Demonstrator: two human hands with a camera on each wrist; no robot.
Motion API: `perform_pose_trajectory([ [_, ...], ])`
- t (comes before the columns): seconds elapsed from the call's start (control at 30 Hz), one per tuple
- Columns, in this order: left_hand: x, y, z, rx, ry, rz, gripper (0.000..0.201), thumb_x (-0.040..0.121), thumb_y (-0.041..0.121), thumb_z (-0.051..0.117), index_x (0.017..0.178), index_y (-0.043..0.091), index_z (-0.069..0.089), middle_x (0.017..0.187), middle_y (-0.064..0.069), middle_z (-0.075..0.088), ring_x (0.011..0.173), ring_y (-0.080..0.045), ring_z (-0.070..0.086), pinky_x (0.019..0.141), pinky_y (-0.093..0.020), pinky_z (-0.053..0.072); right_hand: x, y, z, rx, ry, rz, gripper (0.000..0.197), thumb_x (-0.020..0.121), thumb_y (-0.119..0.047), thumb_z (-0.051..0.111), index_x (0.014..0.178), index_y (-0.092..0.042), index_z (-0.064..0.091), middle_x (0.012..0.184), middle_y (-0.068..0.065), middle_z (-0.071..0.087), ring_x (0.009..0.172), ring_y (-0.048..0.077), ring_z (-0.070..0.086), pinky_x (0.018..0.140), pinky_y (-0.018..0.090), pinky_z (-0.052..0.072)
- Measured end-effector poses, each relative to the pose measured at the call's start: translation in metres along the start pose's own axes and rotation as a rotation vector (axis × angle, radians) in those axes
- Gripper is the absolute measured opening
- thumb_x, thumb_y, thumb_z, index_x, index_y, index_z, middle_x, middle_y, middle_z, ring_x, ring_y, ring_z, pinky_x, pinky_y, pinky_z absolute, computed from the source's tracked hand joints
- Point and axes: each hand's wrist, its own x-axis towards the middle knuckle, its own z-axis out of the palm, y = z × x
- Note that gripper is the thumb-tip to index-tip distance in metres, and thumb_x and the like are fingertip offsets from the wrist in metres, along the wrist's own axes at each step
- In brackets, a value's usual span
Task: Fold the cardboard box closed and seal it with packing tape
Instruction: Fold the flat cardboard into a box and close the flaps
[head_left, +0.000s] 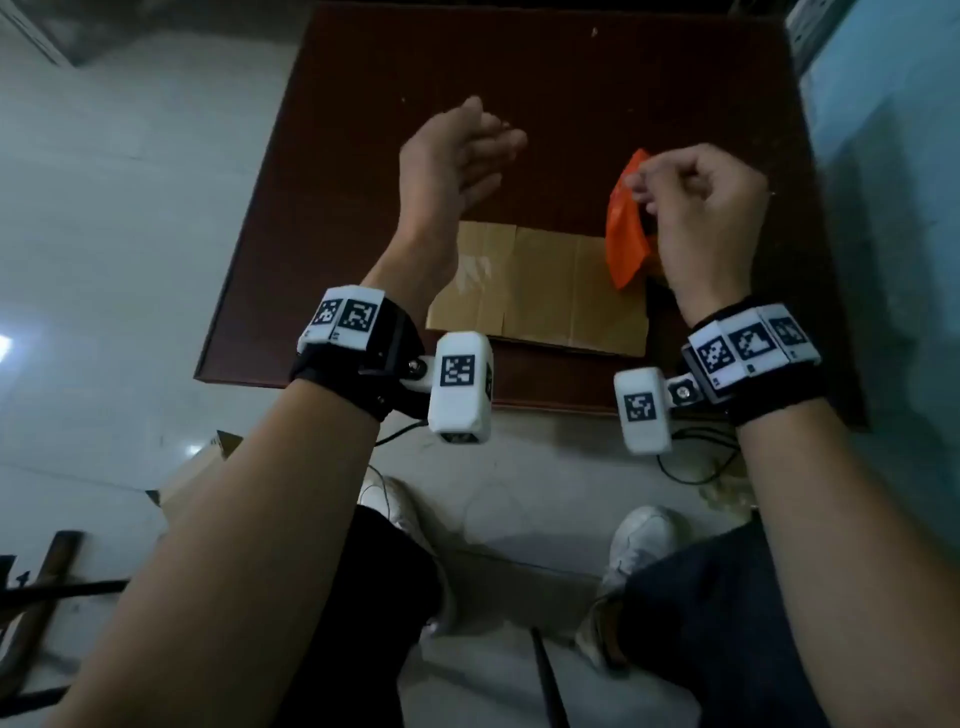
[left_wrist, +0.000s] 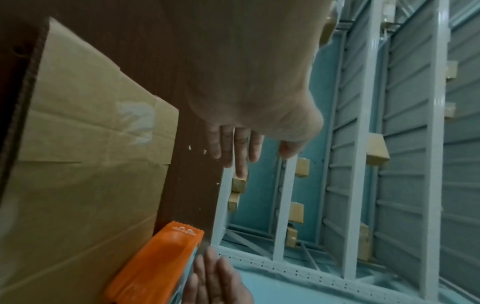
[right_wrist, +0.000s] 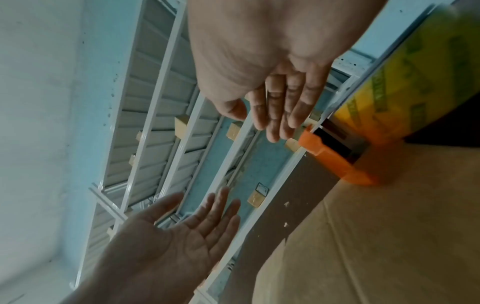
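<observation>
A flattened brown cardboard box (head_left: 545, 291) (left_wrist: 78, 144) (right_wrist: 389, 226) lies on the dark brown table (head_left: 519, 78), near its front edge. An orange tape dispenser (head_left: 626, 234) (left_wrist: 155, 267) (right_wrist: 335, 160) with a yellowish tape roll (right_wrist: 415, 72) stands on the box's right end. My left hand (head_left: 467, 150) (left_wrist: 239, 152) (right_wrist: 182, 236) hovers above the box's left part, palm turned inward, fingers straight, holding nothing. My right hand (head_left: 696, 208) (right_wrist: 278, 107) (left_wrist: 215, 283) hangs in the air just beside the dispenser's top, fingers loose and gripping nothing.
Pale blue metal shelving with small cardboard boxes (left_wrist: 376, 152) stands beyond the table. A blue panel (head_left: 883, 208) borders the table's right side. On the floor lie a cardboard box (head_left: 197, 467) at the left and black cables (head_left: 696, 467) by my feet.
</observation>
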Motion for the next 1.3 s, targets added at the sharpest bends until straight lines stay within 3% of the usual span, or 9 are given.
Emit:
perform_pose_trajectory([
  [0.17, 0.003, -0.004, 0.003, 0.207, -0.019, 0.014, 0.027, 0.101, 0.025, 0.055, 0.117, 0.006, 0.066, 0.106, -0.004, 0.079, 0.108, -0.019, 0.072, 0.105, -0.046, 0.051, 0.001, 0.006, -0.008, -0.234, -0.035, 0.025, 0.022, 0.092, -0.035, 0.065, 0.108, -0.020, 0.070, 0.098, -0.011, 0.069, 0.087, -0.002, 0.067, 0.076, 0.017, 0.058],
  [0.4, 0.017, -0.014, 0.003, 0.301, -0.029, -0.011, 0.013, 0.099, 0.020, 0.059, 0.106, 0.013, 0.068, 0.099, -0.002, 0.080, 0.106, -0.020, 0.073, 0.102, -0.046, 0.052, 0.010, 0.008, 0.001, -0.512, -0.191, 0.075, 0.046, 0.080, -0.035, 0.081, 0.120, -0.027, 0.060, 0.123, -0.007, 0.062, 0.104, 0.005, 0.060, 0.079, 0.023, 0.051],
  [0.53, 0.024, -0.009, 0.011, 0.322, -0.075, 0.000, 0.012, 0.098, 0.024, 0.059, 0.105, 0.018, 0.067, 0.099, 0.001, 0.080, 0.106, -0.018, 0.072, 0.096, -0.037, 0.051, 0.015, 0.010, -0.005, -0.680, -0.287, 0.102, 0.058, 0.077, -0.024, 0.085, 0.126, -0.028, 0.054, 0.128, -0.003, 0.060, 0.114, 0.014, 0.061, 0.091, 0.034, 0.055],
  [0.63, 0.022, -0.016, 0.017, 0.404, -0.107, 0.012, 0.014, 0.101, 0.025, 0.058, 0.108, 0.018, 0.067, 0.100, 0.004, 0.079, 0.101, -0.004, 0.070, 0.101, -0.036, 0.048, 0.018, 0.014, -0.008, -0.762, -0.233, 0.178, 0.058, 0.079, -0.026, 0.084, 0.127, -0.031, 0.052, 0.121, -0.003, 0.068, 0.115, 0.020, 0.065, 0.090, 0.040, 0.055],
  [0.77, 0.016, -0.019, 0.016, 0.519, -0.124, 0.016, 0.012, 0.100, 0.025, 0.060, 0.107, 0.020, 0.068, 0.102, 0.007, 0.076, 0.105, -0.004, 0.065, 0.083, -0.024, 0.046, 0.020, 0.008, -0.010, -0.824, -0.178, 0.232, 0.054, 0.079, -0.028, 0.083, 0.125, -0.032, 0.055, 0.122, 0.002, 0.068, 0.113, 0.026, 0.066, 0.087, 0.046, 0.057],
  [0.83, 0.017, -0.015, 0.011, 0.528, -0.116, 0.015, 0.011, 0.100, 0.026, 0.059, 0.106, 0.022, 0.068, 0.103, 0.008, 0.076, 0.106, -0.004, 0.065, 0.082, -0.024, 0.045, 0.021, 0.005, -0.015, -0.861, -0.157, 0.276, 0.053, 0.080, -0.023, 0.083, 0.125, -0.032, 0.057, 0.129, 0.005, 0.064, 0.116, 0.031, 0.064, 0.087, 0.051, 0.057],
  [1.1, 0.022, -0.013, -0.011, 0.619, -0.025, -0.108, 0.019, 0.095, 0.031, 0.062, 0.107, 0.020, 0.072, 0.109, 0.002, 0.070, 0.104, -0.015, 0.066, 0.094, -0.044, 0.057, 0.024, -0.002, -0.036, -0.937, -0.152, 0.301, 0.052, 0.081, -0.014, 0.082, 0.128, -0.020, 0.060, 0.130, 0.008, 0.066, 0.120, 0.030, 0.064, 0.092, 0.046, 0.054],
  [1.17, 0.020, -0.010, -0.013, 0.659, -0.088, -0.151, 0.025, 0.098, 0.035, 0.060, 0.114, 0.021, 0.073, 0.116, 0.002, 0.069, 0.109, -0.017, 0.064, 0.094, -0.040, 0.056, 0.025, -0.003, -0.033, -0.939, -0.148, 0.294, 0.049, 0.082, -0.012, 0.082, 0.125, -0.020, 0.061, 0.128, 0.007, 0.067, 0.118, 0.029, 0.064, 0.092, 0.045, 0.054],
  [1.3, 0.017, -0.009, -0.012, 0.763, -0.245, -0.224, 0.035, 0.102, 0.040, 0.057, 0.130, 0.023, 0.067, 0.128, 0.004, 0.060, 0.113, -0.012, 0.054, 0.075, -0.025, 0.042, 0.027, -0.010, -0.023, -0.935, -0.160, 0.328, 0.048, 0.081, -0.016, 0.082, 0.122, -0.023, 0.059, 0.128, 0.008, 0.066, 0.121, 0.034, 0.062, 0.095, 0.056, 0.054],
])
